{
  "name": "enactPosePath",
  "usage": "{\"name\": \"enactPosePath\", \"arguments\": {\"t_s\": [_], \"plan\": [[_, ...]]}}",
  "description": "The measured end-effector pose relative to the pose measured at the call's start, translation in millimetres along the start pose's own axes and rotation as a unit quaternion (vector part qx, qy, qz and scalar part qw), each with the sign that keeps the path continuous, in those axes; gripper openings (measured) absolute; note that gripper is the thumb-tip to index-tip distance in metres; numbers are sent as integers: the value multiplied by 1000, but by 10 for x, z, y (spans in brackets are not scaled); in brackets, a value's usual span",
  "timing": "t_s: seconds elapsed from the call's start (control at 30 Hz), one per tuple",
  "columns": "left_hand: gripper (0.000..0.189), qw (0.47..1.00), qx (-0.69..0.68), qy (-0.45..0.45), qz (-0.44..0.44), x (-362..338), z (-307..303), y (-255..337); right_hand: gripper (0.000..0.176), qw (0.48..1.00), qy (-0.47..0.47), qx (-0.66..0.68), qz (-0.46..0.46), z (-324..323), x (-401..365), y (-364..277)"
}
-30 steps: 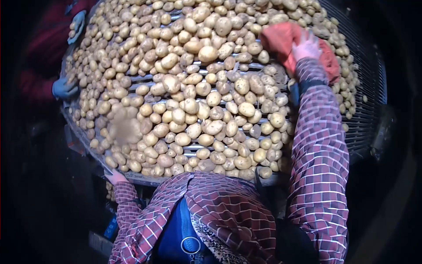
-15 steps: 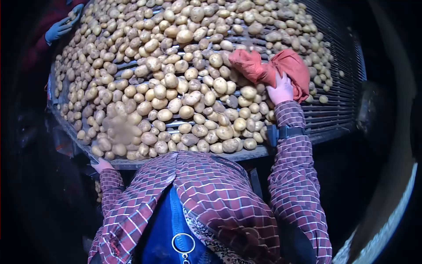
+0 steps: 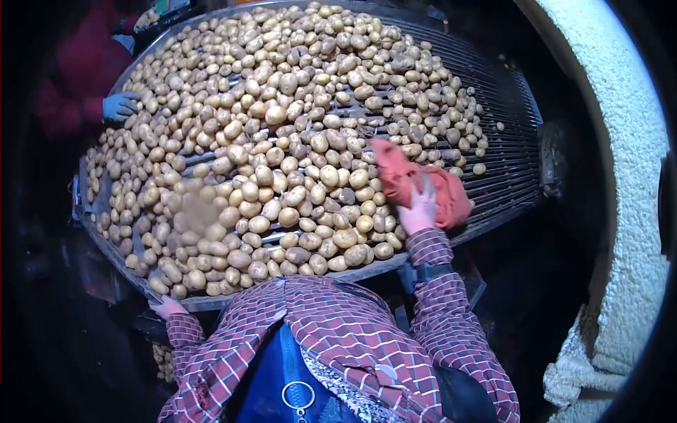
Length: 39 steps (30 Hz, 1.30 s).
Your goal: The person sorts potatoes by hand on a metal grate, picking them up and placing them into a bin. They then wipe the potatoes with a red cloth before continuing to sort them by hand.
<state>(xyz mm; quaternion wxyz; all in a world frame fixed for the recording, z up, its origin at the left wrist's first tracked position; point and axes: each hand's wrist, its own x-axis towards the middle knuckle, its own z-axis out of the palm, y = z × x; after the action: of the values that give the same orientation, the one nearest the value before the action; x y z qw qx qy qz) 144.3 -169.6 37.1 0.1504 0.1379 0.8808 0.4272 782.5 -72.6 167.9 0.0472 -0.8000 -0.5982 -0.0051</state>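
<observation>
My right hand [image 3: 421, 210] is closed on a crumpled red cloth [image 3: 446, 195], low over the right side of a slatted sorting table, near its front edge. Many potatoes [image 3: 275, 114] cover the slats to the left of the cloth and beyond it. At the front left, my left hand [image 3: 168, 307] grips the table's rim [image 3: 204, 304]; its fingertips are partly hidden there.
Across the table at the left, a co-worker's gloved hand [image 3: 120, 106] rests by the potatoes. Dark bars [image 3: 493, 92] show at the right. A pale, rough curved surface [image 3: 627, 141] rises along the far right. More potatoes [image 3: 163, 361] lie below the left rim.
My right hand has drawn the red cloth toward the front edge. The co-worker's glove now lies lower at the potatoes' left side. My left hand stays at the rim; the view has shifted.
</observation>
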Motion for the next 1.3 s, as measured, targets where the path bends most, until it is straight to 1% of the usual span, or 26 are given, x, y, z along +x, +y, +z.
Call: {"name": "enactPosePath", "arguments": {"t_s": [0.07, 0.13, 0.2, 0.27, 0.3, 0.37, 0.43, 0.47, 0.5, 0.53, 0.6, 0.67, 0.7, 0.73, 0.8, 0.83, 0.87, 0.9, 0.93, 0.97, 1.0, 1.03, 1.07, 1.1, 1.17, 1.3], "plan": [[55, 995, 101, 16, -19, -90, -9, 181, 71, 992, -77, 51, -85, -130, 124, -589], [54, 997, 74, 18, 21, 162, 25, -228, 74, 969, -46, 41, -238, -96, 223, -1134], [55, 994, 103, 30, -16, 76, 0, -75, 71, 938, -65, 66, -334, -13, 408, -1601], [58, 988, 149, 31, -38, -127, -26, 240, 69, 931, -67, 79, -349, 274, 812, -1746], [56, 996, 86, 27, -11, 12, -25, -17, 67, 942, -60, 120, -308, 383, 1036, -1762], [55, 991, 126, 32, 18, 31, -40, -67, 65, 958, -27, 50, -283, 270, 1457, -1754], [55, 987, 151, 34, 30, 50, -80, -124, 60, 977, -69, 8, -201, 289, 2096, -1440], [55, 988, 147, 40, 27, 71, -61, -144, 60, 965, -19, 137, -222, 681, 2467, -999], [55, 990, 134, 41, 25, 77, -43, -169, 63, 980, 72, -23, -186, 566, 2376, -795], [55, 991, 128, 36, 24, 78, -78, -177, 72, 989, 2, -81, -126, 424, 2356, -642], [53, 990, 135, 39, 0, 16, -53, -57, 82, 990, -39, -94, -101, 414, 2472, -288], [52, 989, 146, 31, -5, -29, -97, -48, 84, 996, 38, -70, -27, 522, 2534, 46], [52, 989, 146, 27, 2, -20, -98, -60, 83, 994, 28, -104, -30, 615, 2557, 57], [52, 989, 146, 22, 10, -41, -94, 28, 80, 990, 87, -107, -10, 500, 2573, 155], [51, 992, 122, 40, -5, -109, -74, 142, 79, 981, 5, -168, 100, 432, 2609, -176], [51, 991, 129, 39, -1, -131, -64, 150, 78, 981, -24, -168, 90, 474, 2623, -376], [51, 990, 133, 40, 2, -172, -35, 185, 78, 981, -50, -168, 79, 508, 2658, -574], [51, 996, 84, 27, 0, -305, 31, 461, 67, 992, -85, -82, 39, 450, 2701, -771], [51, 993, 113, 32, -11, -286, 29, 389, 58, 981, -164, -84, -59, 209, 2660, -1174], [51, 989, 144, 33, -19, -219, -11, 296, 52, 979, -125, 54, -151, 542, 2682, -1266], [51, 984, 173, 34, -24, -181, -31, 238, 48, 986, -106, 8, -128, 487, 2528, -1711], [51, 984, 167, 67, -6, -230, 10, 268, 46, 985, -138, 38, -100, 233, 2430, -2021], [52, 984, 163, 66, -10, -199, -26, 249, 47, 985, -97, 44, -134, 476, 2451, -2020], [52, 986, 154, 62, -14, -181, -31, 217, 47, 979, -105, 62, -163, 552, 2464, -2072], [54, 987, 148, 58, -27, -228, 9, 290, 43, 963, -65, 122, -231, 516, 2275, -2347], [56, 984, 165, 61, -31, -92, -2, 53, 44, 872, -117, 217, -423, 342, 1649, -3167]]}}
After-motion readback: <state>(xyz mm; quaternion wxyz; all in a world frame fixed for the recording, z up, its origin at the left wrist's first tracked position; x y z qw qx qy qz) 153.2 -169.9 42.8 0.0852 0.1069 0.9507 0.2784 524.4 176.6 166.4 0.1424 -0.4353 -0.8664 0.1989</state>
